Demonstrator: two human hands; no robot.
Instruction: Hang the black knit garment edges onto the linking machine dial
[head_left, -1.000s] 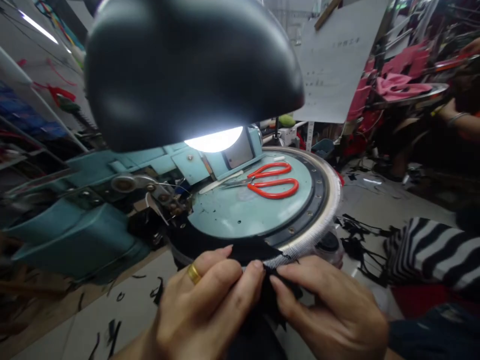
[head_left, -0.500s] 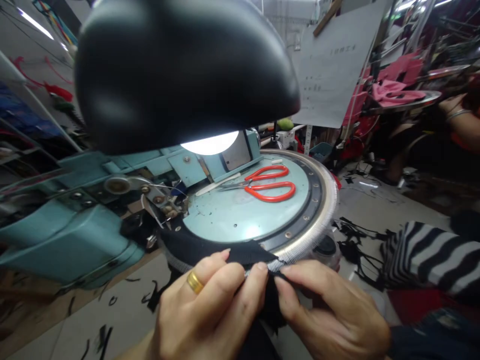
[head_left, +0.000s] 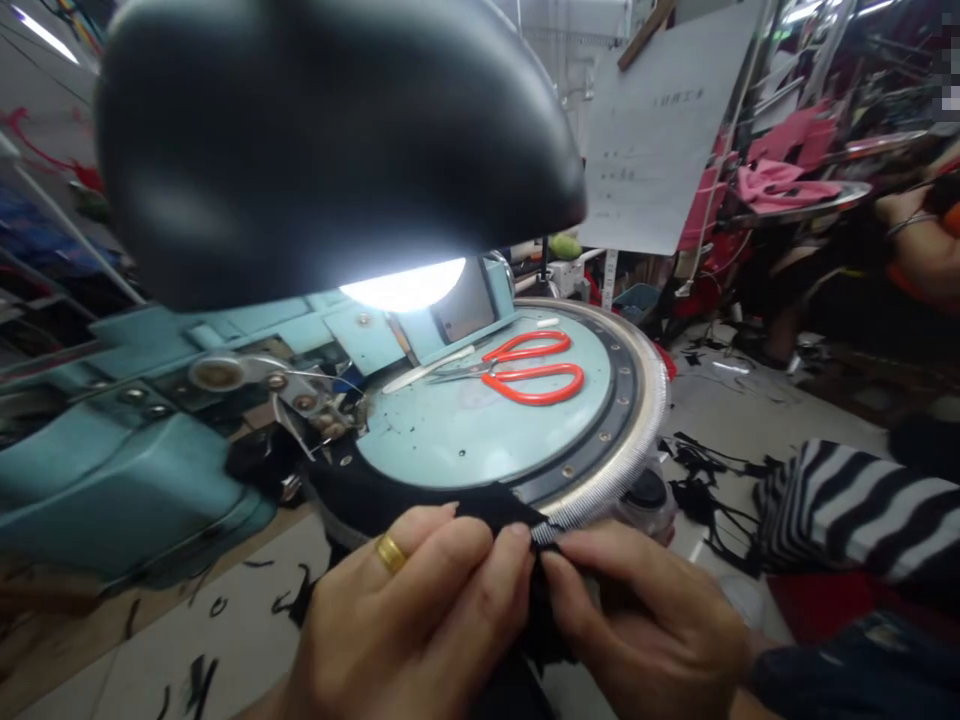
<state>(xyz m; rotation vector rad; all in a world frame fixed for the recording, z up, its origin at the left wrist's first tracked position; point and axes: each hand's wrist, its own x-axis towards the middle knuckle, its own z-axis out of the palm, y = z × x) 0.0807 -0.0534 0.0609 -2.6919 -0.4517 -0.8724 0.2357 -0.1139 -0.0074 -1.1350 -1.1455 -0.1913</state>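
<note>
Black knit fabric (head_left: 480, 502) lies along the near rim of a round linking machine (head_left: 480, 440), whose edge carries a ring of fine metal points (head_left: 592, 500). My left hand (head_left: 420, 610), with a gold ring on one finger, pinches the fabric at the front of that rim. Just beside it my right hand (head_left: 645, 610) pinches the fabric's edge between thumb and forefinger, close against the points. The rest of the cloth hangs down below both hands, mostly hidden by them. Red-handled scissors (head_left: 532, 370) rest on the machine's pale green top plate.
A black lamp (head_left: 337, 150) hangs low over the machine, lit underneath. The green machine head (head_left: 150, 480) stands at left. Black scraps (head_left: 712, 500) litter the floor, near striped cloth (head_left: 862, 510). A person's arm (head_left: 922, 235) shows at far right, near pink fabric (head_left: 787, 185).
The whole view has shifted slightly, so the lamp and machine sit a little further left. Both hands keep their pinch on the fabric at nearly the same spot of the rim.
</note>
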